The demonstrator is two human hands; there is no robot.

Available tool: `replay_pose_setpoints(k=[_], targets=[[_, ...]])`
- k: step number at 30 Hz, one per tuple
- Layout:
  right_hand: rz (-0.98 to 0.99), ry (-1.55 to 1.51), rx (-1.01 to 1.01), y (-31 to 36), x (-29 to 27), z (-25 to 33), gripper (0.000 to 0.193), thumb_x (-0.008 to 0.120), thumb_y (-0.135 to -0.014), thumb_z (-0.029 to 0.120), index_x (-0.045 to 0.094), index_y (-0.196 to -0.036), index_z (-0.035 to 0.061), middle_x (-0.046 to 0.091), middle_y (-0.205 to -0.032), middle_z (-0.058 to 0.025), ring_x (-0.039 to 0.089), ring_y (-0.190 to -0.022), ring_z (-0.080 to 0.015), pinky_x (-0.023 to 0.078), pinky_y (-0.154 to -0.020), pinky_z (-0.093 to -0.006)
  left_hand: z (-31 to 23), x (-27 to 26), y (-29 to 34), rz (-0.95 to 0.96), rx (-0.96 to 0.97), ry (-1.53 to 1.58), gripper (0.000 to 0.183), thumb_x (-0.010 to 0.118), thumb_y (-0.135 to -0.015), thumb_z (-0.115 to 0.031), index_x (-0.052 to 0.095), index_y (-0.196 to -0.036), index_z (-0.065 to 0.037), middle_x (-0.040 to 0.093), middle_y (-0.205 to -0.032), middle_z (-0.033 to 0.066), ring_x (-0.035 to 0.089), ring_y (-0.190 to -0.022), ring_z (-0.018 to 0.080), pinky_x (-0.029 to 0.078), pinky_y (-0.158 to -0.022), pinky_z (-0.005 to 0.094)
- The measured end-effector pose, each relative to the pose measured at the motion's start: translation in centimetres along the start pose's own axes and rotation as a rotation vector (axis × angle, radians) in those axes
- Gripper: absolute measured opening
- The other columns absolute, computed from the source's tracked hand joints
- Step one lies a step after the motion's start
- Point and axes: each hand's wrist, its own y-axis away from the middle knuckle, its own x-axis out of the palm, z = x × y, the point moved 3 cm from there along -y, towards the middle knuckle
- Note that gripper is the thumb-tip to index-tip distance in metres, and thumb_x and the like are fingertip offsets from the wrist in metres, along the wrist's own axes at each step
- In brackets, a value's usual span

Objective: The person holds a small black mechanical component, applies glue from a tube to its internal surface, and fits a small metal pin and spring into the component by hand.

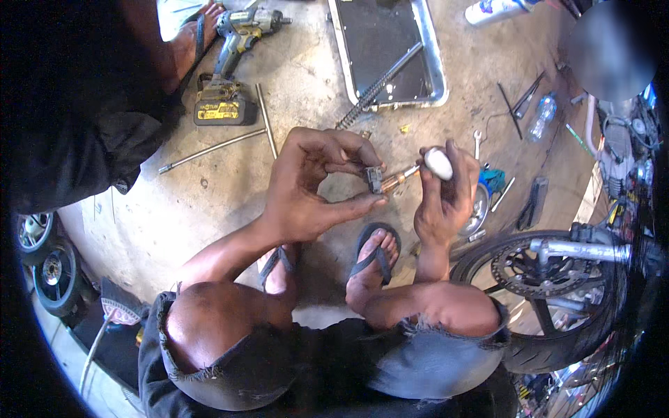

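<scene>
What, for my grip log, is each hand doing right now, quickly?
Left hand: closed, pinching a small dark block between thumb and fingers.
Right hand: closed, holding a white-handled tool.

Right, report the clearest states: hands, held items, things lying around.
Left hand: pinching small dark part
Right hand: gripping white-ended tool
Cordless impact wrench: battery attached
T-handled bar: lying flat
Spring rod: lying across tray rim
Clear bottle: on its side
White can: on its side

Motorcycle repair workshop, as shown by a large wheel [543,317] at lower right, smaller wheels [56,275] at lower left, a power wrench [227,59] at upper left, a spanner [477,143] right of centre, and a stained floor [310,90].
</scene>
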Motion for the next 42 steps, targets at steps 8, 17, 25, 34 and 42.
replay_pose_setpoints(k=[8, 17, 25, 34, 42], targets=[[-0.158, -0.494, -0.086, -0.1, -1.7, 2.4, 0.037, 0.072, -0.084, 0.006, 0.053, -0.116, 0.0014, 0.055, -0.107, -0.0148, 0.058, -0.1, -0.026, 0.052, -0.086, -0.0357, -2.3, 1.0, -0.6, -0.017, 0.038, -0.035, 0.059, 0.076, -0.071, 0.012, 0.035, -0.109, -0.01, 0.057, -0.108, 0.0168, 0.062, -0.103, 0.0256, 0.055, -0.084, 0.0357], [-0.176, -0.263, -0.224, -1.0, -2.5, 4.1, 0.021, 0.066, -0.088, 0.01, 0.058, -0.105, 0.0016, 0.06, -0.101, -0.0153, 0.059, -0.09, -0.0252, 0.05, -0.077, -0.0337, -3.1, 1.3, -0.8, -0.062, 0.073, -0.06, 0.052, 0.079, -0.073, 0.005, 0.04, -0.107, -0.004, 0.06, -0.107, 0.0159, 0.063, -0.101, 0.02, 0.055, -0.084, 0.0314], [-0.052, -0.112, -0.335, -1.1, -2.6, 4.8, 0.025, 0.059, -0.094, 0.009, 0.051, -0.115, 0.0004, 0.056, -0.108, -0.0191, 0.055, -0.099, -0.025, 0.048, -0.085, -0.0327, -3.0, 0.6, -0.6, -0.091, 0.057, -0.108, 0.052, 0.081, -0.073, 0.0, 0.043, -0.108, -0.004, 0.063, -0.106, 0.0132, 0.063, -0.099, 0.0175, 0.055, -0.084, 0.0299], [-0.03, -0.009, -0.385, -1.3, -2.3, 6.0, 0.024, 0.06, -0.094, 0.015, 0.053, -0.113, 0.0016, 0.057, -0.104, -0.0182, 0.054, -0.097, -0.0263, 0.046, -0.085, -0.0352, -3.7, 0.4, -0.9, -0.012, 0.049, -0.133, 0.057, 0.075, -0.072, 0.013, 0.035, -0.106, -0.011, 0.057, -0.108, 0.0183, 0.061, -0.103, 0.026, 0.053, -0.088, 0.0377], [-0.006, 0.038, -0.424, -1.4, -1.9, 6.6, 0.024, 0.06, -0.093, 0.015, 0.052, -0.111, 0.0009, 0.056, -0.102, -0.0178, 0.054, -0.095, -0.0266, 0.047, -0.082, -0.0352, -3.4, 0.0, -0.5, -0.104, 0.088, -0.12, 0.047, 0.081, -0.074, -0.002, 0.044, -0.103, -0.004, 0.064, -0.103, 0.0124, 0.065, -0.098, 0.0175, 0.056, -0.086, 0.0311]])
